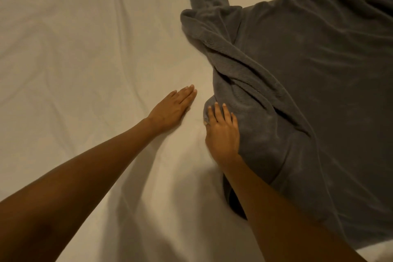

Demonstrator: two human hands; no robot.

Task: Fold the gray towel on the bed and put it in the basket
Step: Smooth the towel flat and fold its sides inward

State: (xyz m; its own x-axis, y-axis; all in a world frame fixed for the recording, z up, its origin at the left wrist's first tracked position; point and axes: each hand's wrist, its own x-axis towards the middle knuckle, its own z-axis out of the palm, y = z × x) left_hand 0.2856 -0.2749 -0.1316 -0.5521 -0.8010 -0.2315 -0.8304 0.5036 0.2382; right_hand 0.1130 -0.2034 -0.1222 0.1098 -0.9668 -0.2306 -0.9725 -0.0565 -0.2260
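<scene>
A bed (74, 53) covered in a cream, softly wrinkled sheet fills the whole view, and the gray towel (314, 95) lies on it, rumpled and unfolded. Taking the towel as the landmark: everything to its left is bare sheet, a wide stretch with only shallow creases running across it. The towel's left edge is bunched into thick, twisted rolls, with one narrow tail reaching up past the top of the view. Its right side spreads flatter and runs off the right border, so that edge cannot be seen. Its lower edge slants down toward the bottom right corner, where a sliver of sheet shows again.

The left hand (173, 108) rests flat on the sheet just left of the towel's bunched edge, not touching it — fingers straight and held together, holding nothing. The right hand (222, 132) lies on the towel's near-left corner, fingers spread and fairly straight on the fabric, thumb at the edge of the cloth; whether the thumb tucks under it cannot be told. The right forearm crosses over the towel's lower-left fold — a dark hollow of shadow sits beneath it.
</scene>
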